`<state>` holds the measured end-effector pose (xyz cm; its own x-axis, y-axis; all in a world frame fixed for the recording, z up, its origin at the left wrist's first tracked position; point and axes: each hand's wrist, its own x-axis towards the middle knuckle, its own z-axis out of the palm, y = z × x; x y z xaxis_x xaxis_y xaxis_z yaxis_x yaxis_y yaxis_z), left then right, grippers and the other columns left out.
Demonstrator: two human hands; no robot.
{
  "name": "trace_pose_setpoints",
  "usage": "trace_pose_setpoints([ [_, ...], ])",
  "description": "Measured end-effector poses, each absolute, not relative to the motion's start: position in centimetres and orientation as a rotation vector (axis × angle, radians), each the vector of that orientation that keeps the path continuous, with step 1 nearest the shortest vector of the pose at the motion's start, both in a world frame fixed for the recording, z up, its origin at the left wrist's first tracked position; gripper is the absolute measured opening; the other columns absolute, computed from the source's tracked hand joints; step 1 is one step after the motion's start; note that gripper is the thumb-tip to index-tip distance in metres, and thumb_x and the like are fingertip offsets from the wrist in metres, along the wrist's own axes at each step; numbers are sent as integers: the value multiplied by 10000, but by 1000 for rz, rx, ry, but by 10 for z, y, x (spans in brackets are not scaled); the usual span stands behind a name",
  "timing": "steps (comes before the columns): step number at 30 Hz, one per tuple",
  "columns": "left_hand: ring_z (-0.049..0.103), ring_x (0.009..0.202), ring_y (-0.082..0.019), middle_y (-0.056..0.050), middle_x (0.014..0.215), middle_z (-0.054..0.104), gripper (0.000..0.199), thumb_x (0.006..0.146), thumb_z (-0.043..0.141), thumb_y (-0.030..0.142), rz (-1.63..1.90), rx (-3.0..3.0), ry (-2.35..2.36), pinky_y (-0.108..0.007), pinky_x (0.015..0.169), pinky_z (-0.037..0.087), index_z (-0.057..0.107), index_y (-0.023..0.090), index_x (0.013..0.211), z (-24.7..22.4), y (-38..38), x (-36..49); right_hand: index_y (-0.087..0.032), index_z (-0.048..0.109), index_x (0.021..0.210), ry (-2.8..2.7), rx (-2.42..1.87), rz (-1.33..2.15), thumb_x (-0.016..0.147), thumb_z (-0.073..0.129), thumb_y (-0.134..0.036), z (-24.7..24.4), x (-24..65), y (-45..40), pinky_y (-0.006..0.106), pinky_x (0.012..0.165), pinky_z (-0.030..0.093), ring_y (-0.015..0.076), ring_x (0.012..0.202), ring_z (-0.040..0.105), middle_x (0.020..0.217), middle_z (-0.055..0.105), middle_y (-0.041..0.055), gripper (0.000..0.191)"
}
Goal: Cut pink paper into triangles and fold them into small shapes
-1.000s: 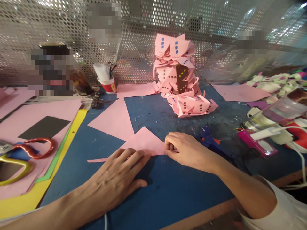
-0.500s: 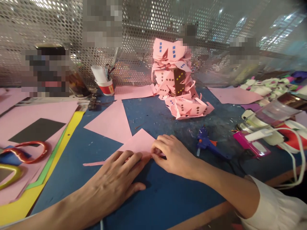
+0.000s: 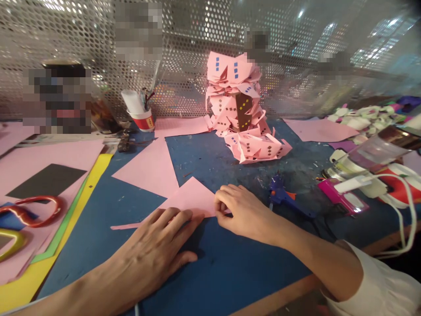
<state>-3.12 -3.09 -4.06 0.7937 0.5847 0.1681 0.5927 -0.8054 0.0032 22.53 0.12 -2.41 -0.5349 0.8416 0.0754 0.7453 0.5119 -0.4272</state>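
A sheet of pink paper [image 3: 194, 195], its near edge running straight as if folded, lies on the blue tabletop in front of me. My left hand [image 3: 156, 248] rests on its left part with the fingers stretched out and the thumb apart, touching the table side. At the paper's right end my right hand [image 3: 241, 215] is closed, thumb and forefinger pinched at the edge; the fingers partly hide that corner. A narrow pink strip [image 3: 125, 226] sticks out to the left of my left hand. Another pink sheet [image 3: 151, 169] lies just behind, at the upper left.
Behind stands a pink folded-paper tower [image 3: 235, 109]. To the right lie a blue glue gun [image 3: 286, 197], a magenta device [image 3: 342, 197] and a white cable [image 3: 408, 215]. At left are stacked coloured papers [image 3: 95, 175], red-handled scissors [image 3: 39, 213] and a paper cup [image 3: 143, 120].
My right hand has slid a little to the right along the paper's near edge, away from my left fingertips. My left hand stays on the paper. The view has shifted slightly.
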Motion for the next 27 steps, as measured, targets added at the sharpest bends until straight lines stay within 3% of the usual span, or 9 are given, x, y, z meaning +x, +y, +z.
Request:
trace_pose_setpoints([
  [27,550,1009,-236,-72,1271,603,590,984,550,510,-237,-2950,-993,-408,926,479,438,262,1508,-38,-29,-28,-205,494,757,-2581,-1464,508,813,603,-47,-5,252,3,310,736,305,132,738,512,804,605,-42,200],
])
